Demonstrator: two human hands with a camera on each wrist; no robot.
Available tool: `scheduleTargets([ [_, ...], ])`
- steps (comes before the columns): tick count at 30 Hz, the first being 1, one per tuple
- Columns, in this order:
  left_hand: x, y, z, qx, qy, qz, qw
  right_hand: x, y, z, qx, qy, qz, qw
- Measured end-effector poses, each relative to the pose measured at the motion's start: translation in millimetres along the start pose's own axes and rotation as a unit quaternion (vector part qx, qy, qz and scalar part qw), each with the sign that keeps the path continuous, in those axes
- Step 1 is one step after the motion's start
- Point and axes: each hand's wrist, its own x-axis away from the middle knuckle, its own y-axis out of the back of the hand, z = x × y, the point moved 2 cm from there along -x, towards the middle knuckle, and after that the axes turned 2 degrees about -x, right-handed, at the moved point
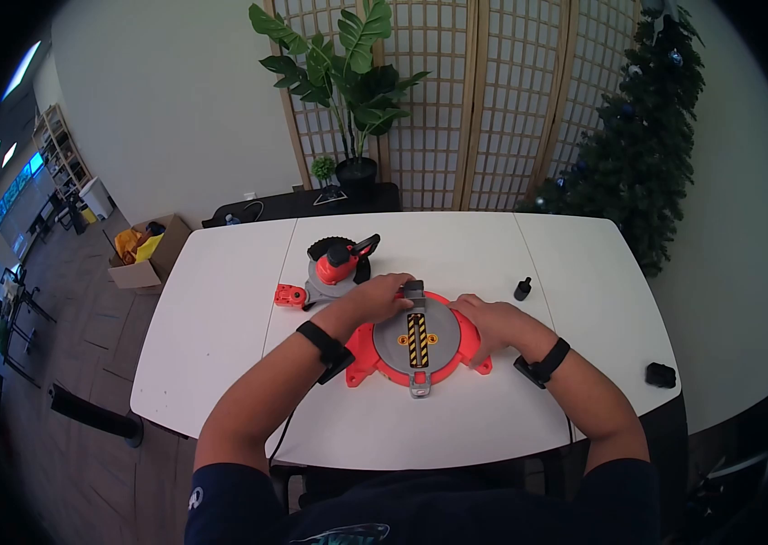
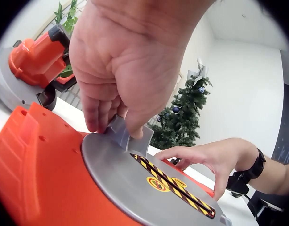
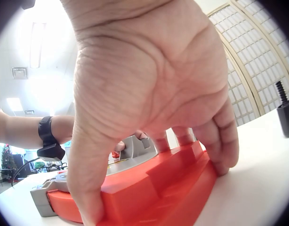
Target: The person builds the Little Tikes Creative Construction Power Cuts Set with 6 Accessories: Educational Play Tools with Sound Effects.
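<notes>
While the round base is held down on the worktop: by the look of it, the grey bracket at its 12 o'clock is being seated or adjusted.
Left hand: narrow grip, the bracket pinched between thumb and fingers.
Right hand: wide grip, the base's red flank straddled at 3 o'clock.
Saw head: seen at 10 o'clock, held by neither hand.
Threaded knob: untouched at 2 o'clock.
Bracket's next move: firm, straight pressure is probably called for.
</notes>
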Motion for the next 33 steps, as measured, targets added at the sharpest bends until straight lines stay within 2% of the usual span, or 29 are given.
scheduleTargets([
  [10, 4, -2, 1, 0.025, -0.014, -0.015, 0.999, 3, 3, 4, 0.007, -0.011, 0.011, 1.0],
  [24, 24, -6, 16, -0.007, 0.016, 0.036, 0.999, 4, 5, 5, -0.01, -0.022, 0.025, 0.999],
  [28, 47, 8, -1, -0.022, 0.033, 0.05, 0.998, 4, 4, 4, -0.014, -0.024, 0.024, 0.999],
  [30, 54, 7, -2, -0.025, 0.022, 0.085, 0.996, 3, 2, 2, -0.014, -0.02, 0.016, 1.0],
  [33, 66, 2, -3, -0.025, 0.004, 0.052, 0.998, 4, 1, 2, -0.012, -0.022, 0.012, 1.0],
])
